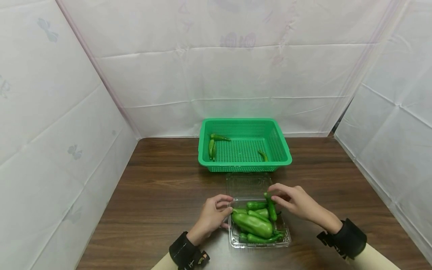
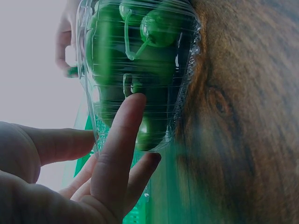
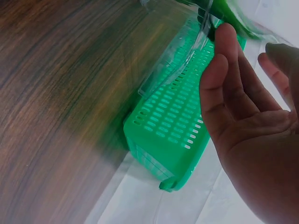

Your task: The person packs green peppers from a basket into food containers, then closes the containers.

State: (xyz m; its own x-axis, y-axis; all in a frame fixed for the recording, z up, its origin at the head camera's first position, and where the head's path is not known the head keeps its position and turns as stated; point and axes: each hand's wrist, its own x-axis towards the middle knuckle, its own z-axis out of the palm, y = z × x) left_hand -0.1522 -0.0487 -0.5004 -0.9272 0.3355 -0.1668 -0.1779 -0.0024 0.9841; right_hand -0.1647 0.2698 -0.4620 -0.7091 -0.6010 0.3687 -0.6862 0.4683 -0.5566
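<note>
A clear plastic clamshell box with its lid folded back sits on the wooden table, full of several green peppers. My right hand pinches one slim green pepper at its stem end, over the box's far right part. In the right wrist view that pepper shows blurred above the thumb. My left hand rests against the box's left wall. In the left wrist view its straight fingers touch the clear wall of the box.
A green perforated basket stands just behind the box, holding three small peppers along its edges. White sheets wall in the table on the left, back and right. Bare wood lies to either side of the box.
</note>
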